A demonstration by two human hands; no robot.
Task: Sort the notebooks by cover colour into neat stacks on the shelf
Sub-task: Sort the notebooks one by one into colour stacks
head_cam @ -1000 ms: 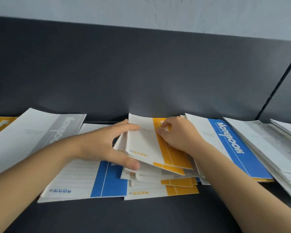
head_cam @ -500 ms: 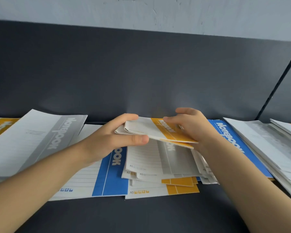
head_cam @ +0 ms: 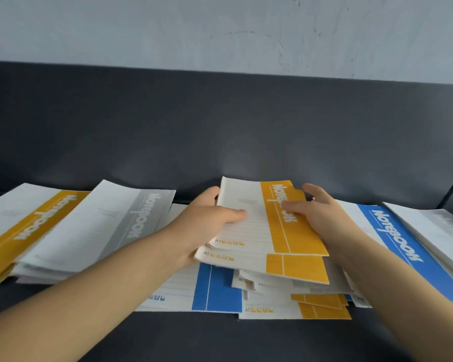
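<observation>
Two yellow-banded notebooks (head_cam: 275, 231) are lifted together above the middle pile. My left hand (head_cam: 204, 223) grips their left edge, thumb on top and fingers behind. My right hand (head_cam: 317, 215) holds the right edge, thumb lying across the yellow band. Beneath them lies a loose pile (head_cam: 293, 296) of grey and yellow notebooks, and a blue-banded notebook (head_cam: 215, 288) sticks out at its lower left.
At the left lie a grey-banded stack (head_cam: 110, 228) and a yellow-banded stack (head_cam: 24, 231). A blue-banded stack (head_cam: 403, 246) and grey notebooks (head_cam: 445, 231) lie at the right. All sit on a dark shelf (head_cam: 168, 335) with a dark back panel (head_cam: 220, 126).
Both hands have lifted the yellow notebooks off the pile and tilted them up toward me, so the covers face the camera. The view has shifted right, showing the yellow stack at far left.
</observation>
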